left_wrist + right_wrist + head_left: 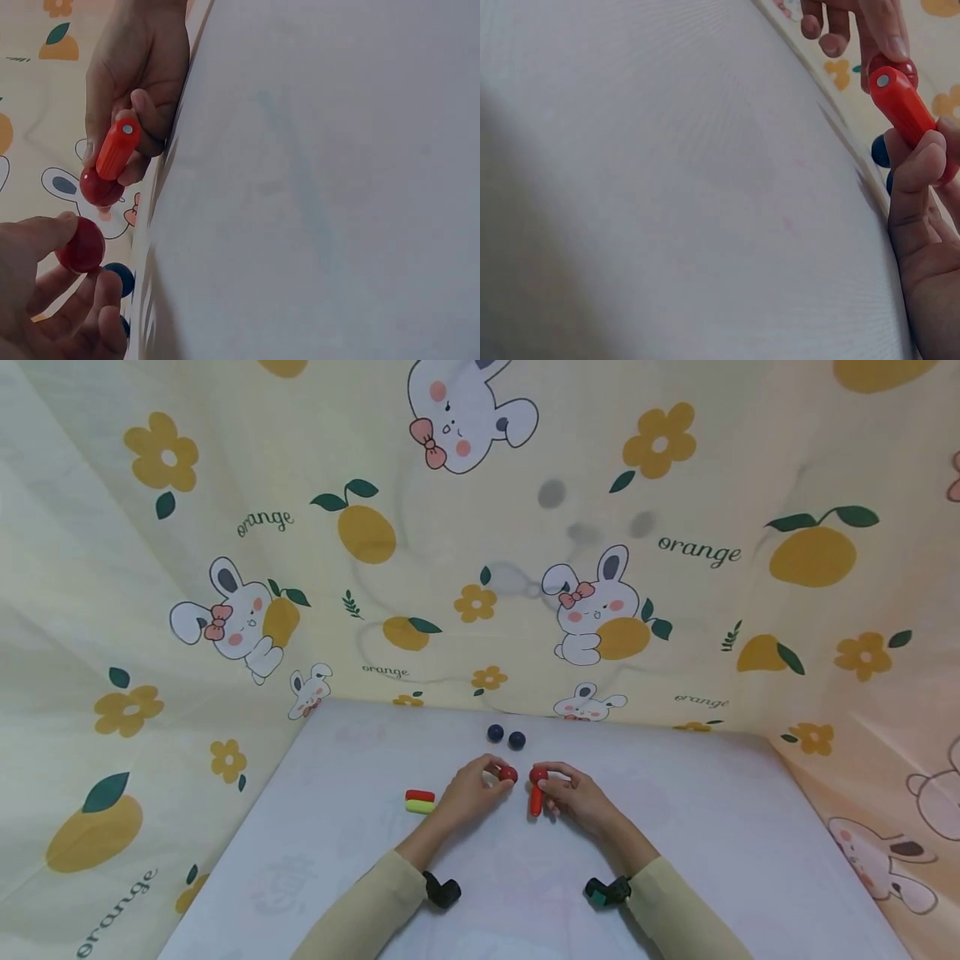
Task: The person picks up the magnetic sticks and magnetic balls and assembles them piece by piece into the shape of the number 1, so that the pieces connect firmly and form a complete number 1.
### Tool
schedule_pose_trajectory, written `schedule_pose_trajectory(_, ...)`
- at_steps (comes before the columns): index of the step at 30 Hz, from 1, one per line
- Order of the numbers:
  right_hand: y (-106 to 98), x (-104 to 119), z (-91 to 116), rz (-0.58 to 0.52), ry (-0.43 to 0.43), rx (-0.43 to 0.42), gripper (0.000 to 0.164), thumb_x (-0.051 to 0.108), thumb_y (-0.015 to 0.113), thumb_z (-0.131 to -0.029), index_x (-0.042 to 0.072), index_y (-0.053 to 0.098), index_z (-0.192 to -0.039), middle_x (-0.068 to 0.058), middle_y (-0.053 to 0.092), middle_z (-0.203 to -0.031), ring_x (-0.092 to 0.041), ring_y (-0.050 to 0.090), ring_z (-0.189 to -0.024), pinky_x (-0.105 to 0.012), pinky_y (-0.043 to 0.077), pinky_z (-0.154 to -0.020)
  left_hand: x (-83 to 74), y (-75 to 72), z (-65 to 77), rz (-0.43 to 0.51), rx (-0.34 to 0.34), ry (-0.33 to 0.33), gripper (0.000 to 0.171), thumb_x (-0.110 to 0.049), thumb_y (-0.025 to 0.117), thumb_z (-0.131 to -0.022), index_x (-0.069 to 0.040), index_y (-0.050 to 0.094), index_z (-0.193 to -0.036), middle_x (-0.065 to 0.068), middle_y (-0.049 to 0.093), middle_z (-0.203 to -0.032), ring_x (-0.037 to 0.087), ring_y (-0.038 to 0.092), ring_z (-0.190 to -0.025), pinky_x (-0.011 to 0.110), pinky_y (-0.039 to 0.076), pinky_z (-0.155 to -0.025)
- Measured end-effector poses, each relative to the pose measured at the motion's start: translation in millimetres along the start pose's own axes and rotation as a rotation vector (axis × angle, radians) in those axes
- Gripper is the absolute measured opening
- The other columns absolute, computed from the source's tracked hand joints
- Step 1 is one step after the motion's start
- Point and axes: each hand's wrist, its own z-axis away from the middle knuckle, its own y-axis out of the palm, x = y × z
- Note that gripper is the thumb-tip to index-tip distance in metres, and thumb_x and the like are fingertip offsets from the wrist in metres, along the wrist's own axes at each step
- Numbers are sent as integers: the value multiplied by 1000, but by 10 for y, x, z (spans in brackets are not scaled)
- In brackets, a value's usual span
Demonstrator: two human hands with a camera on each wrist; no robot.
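Between thumb and fingers, my left hand [474,791] pinches a red ball [81,246]. Close by on the right, my right hand [579,797] holds a second red ball [100,187] together with a red rod [536,801]. The rod runs from that ball toward me, and a small silvery disc shows in its near end in both wrist views. A narrow gap separates the two balls in the head view. In the right wrist view, the left hand's ball [901,69] is partly hidden behind the rod.
Two dark blue balls [496,733] lie beyond the hands on the white table [360,877]. Left of my left hand, a red rod [420,796] and a yellow-green rod [420,807] lie side by side. A printed cloth [300,593] rises behind and beside the table.
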Motion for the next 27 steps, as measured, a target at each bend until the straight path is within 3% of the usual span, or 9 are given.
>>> schedule_pose_trajectory(6, -5, 16, 18, 18, -10, 7, 55, 33, 71, -106, 15, 55, -155, -8, 73, -122, -18, 62, -79, -22, 51, -70, 32, -12, 73, 29, 58, 32, 34, -41, 77, -100, -29, 65, -130, -5, 71, -121, 14, 63, -97, 37, 56, -86)
schedule_pose_trajectory(12, -2, 23, 19, 16, -10, 7, 55, 33, 70, -106, 14, 54, -155, -9, 72, -124, -18, 62, -80, -22, 52, -71, 82, -29, 104, 55, 73, 83, 33, -34, 78, -101, -27, 66, -130, -5, 71, -120, 13, 64, -93, 35, 56, -84)
schedule_pose_trajectory(20, -11, -5, 2, 14, -3, -2, 54, 31, 71, -106, 14, 55, -154, -7, 73, -121, -18, 62, -80, -22, 52, -70, 138, -16, 137, 53, 107, 30, 34, -34, 79, -99, -29, 64, -129, -8, 69, -116, 15, 62, -95, 35, 56, -84)
schedule_pose_trajectory(27, 1, 4, -3, 12, -4, -13, 52, 29, 70, -107, 14, 56, -154, -7, 72, -119, -16, 61, -79, -22, 51, -70, 145, -20, 200, 35, 161, 52, 32, -33, 81, -98, -32, 66, -126, -9, 69, -115, 14, 62, -96, 33, 57, -86)
